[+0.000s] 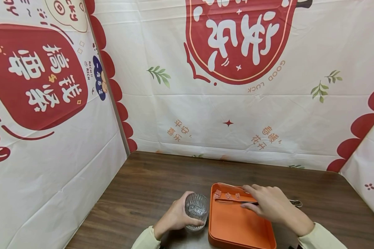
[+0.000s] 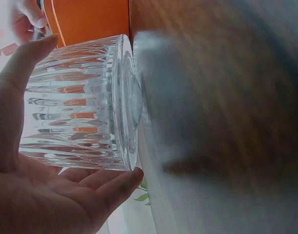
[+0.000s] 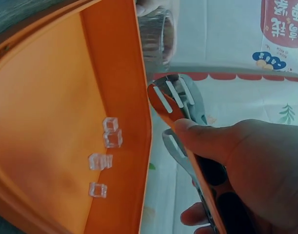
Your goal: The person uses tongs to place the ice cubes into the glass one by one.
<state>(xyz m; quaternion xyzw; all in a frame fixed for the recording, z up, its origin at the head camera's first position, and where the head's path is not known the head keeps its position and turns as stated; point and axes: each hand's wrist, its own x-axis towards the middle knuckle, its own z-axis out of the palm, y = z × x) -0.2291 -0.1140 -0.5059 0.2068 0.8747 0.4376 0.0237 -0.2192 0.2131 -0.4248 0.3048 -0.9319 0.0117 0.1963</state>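
Curtained booth around a wood-grain desk (image 1: 137, 180); whether it stands in a home, an office or elsewhere cannot be told. A pale back cloth (image 1: 193, 110) hangs along the desk's far edge, a left cloth (image 1: 50, 166) along its left edge, and a right cloth (image 1: 363, 162) beside the far right corner. Red panels (image 1: 38, 79) with white Chinese lettering, scalloped borders (image 1: 107, 64) and "GOOD LUCK" (image 1: 268, 77) are printed on the fabric.

A clear glass (image 1: 195, 211) with bumpy lines is held in the left hand (image 1: 177, 215), just beside a flat orange box (image 1: 240, 223) on the desk (image 1: 127, 193). Small see-through cubes (image 3: 112, 139) lie inside by one wall; some seem to touch. The right hand (image 1: 272, 203) holds shiny tongs (image 3: 185, 109) with black grips, slotted tips apart.
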